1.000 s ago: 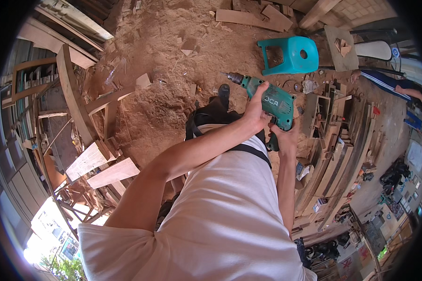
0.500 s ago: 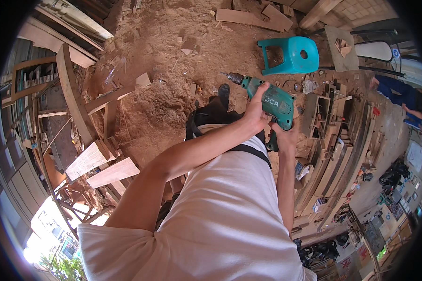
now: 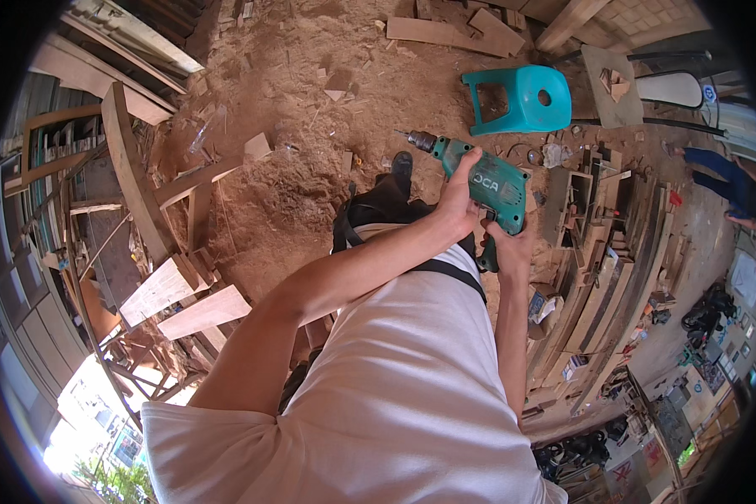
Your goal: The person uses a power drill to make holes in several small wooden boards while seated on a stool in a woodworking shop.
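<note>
A green power drill (image 3: 502, 195) lies across both my hands, in front of my waist. Its dark chuck, with a thin bit in it, points to the upper left. My left hand (image 3: 457, 203) is closed round the front of the drill's body, thumb along its upper side. Around the rear grip, by the trigger, my right hand (image 3: 511, 245) is wrapped. The grip partly hides its fingers.
A teal plastic stool (image 3: 529, 99) lies on its side on the sawdust-covered floor (image 3: 286, 84). Stacked planks (image 3: 605, 286) line the right. Wooden frame parts (image 3: 195, 307) stand at the left. Another person in dark blue trousers (image 3: 731, 181) is at the far right.
The other person at the far right has shifted, legs now in a different position. My hands and the drill stay almost in the same place.
</note>
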A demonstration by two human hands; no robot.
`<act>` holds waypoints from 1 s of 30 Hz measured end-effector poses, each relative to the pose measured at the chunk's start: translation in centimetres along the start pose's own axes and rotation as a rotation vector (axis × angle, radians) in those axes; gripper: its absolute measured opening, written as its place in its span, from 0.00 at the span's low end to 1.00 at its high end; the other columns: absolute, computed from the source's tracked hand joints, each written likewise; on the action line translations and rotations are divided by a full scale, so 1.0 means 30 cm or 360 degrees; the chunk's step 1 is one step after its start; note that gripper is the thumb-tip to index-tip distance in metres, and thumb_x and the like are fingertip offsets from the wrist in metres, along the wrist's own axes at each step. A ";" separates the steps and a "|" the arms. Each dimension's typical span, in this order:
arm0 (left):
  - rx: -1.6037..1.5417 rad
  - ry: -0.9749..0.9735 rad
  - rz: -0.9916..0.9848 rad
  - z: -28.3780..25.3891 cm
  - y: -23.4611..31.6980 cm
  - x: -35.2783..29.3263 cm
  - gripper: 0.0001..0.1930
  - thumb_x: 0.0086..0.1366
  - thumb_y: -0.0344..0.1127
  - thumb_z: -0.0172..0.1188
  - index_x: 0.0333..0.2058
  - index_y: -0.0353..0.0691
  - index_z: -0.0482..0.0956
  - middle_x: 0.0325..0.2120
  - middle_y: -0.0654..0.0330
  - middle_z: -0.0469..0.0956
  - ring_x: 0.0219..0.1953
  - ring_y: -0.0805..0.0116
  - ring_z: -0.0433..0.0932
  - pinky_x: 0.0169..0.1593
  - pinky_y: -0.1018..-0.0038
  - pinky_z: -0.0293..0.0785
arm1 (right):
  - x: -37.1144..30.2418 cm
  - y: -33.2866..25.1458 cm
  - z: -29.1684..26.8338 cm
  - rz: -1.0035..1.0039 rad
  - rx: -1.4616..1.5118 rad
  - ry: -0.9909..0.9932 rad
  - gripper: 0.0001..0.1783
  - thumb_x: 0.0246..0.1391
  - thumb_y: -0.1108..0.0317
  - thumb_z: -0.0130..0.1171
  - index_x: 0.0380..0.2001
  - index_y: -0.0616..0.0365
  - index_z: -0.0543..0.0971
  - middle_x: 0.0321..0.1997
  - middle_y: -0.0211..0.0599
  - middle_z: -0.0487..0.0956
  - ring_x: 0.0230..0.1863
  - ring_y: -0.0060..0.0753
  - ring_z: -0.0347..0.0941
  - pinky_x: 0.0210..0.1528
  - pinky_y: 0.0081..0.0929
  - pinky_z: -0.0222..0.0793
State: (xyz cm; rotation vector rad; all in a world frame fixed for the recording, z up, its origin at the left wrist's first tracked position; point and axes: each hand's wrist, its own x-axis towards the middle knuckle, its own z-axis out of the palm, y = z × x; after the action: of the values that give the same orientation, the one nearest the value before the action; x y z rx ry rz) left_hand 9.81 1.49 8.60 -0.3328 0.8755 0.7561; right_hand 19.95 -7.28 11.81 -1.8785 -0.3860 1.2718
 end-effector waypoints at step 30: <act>0.0270 -0.0252 -0.0270 0.026 0.022 -0.014 0.26 0.57 0.62 0.63 0.46 0.50 0.74 0.41 0.63 0.79 0.45 0.64 0.76 0.50 0.61 0.70 | -0.013 -0.076 -0.060 0.0550 0.0527 -0.0411 0.19 0.54 0.60 0.63 0.42 0.64 0.76 0.30 0.36 0.78 0.25 0.32 0.75 0.30 0.31 0.72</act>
State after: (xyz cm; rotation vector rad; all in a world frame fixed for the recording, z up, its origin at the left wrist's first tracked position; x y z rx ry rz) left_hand 9.59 2.18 9.43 -0.1910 0.7458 0.5395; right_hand 21.77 -6.93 14.09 -1.5440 0.0258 1.7018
